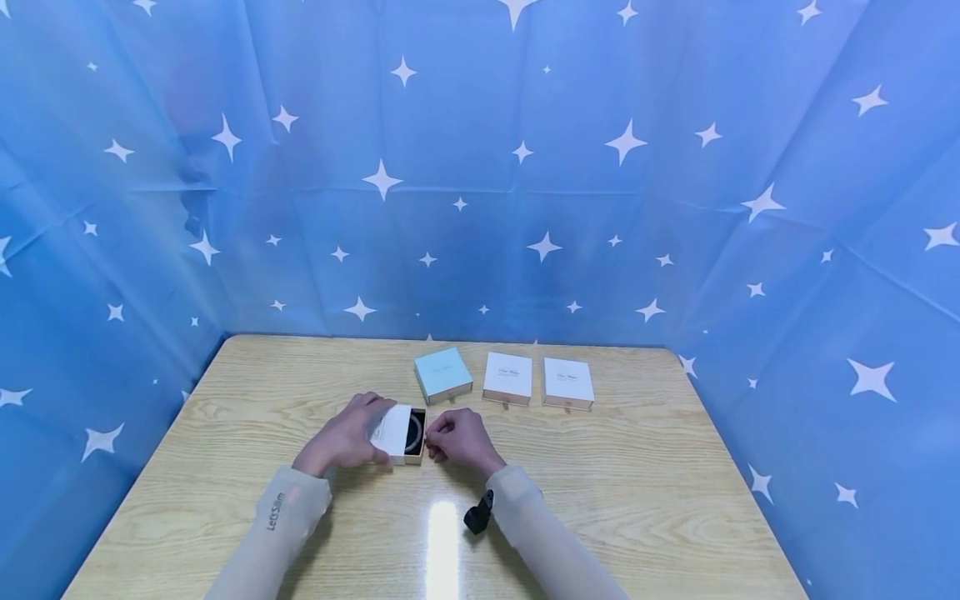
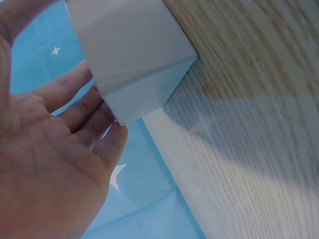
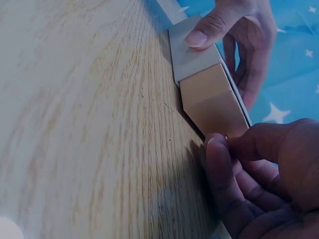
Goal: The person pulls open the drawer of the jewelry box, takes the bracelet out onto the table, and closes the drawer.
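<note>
A white drawer-style gift box [image 1: 392, 429] lies on the table, its tan inner drawer [image 3: 212, 97] partly out of the sleeve. On the drawer's black lining sits a ring-shaped bracelet [image 1: 415, 433], half covered by the sleeve. My left hand [image 1: 347, 435] holds the white sleeve [image 2: 134, 45] between thumb and fingers. At the drawer's front, thumb and index finger of my right hand [image 1: 462, 438] pinch together at the pull tab, which the fingertips almost wholly hide.
Behind the hands stand a light blue box [image 1: 442, 372] and two white boxes, one in the middle [image 1: 508, 375] and one to the right [image 1: 567, 380]. A blue star-patterned curtain [image 1: 465, 167] surrounds the wooden table [image 1: 637, 500]. A black device hangs at the right wrist.
</note>
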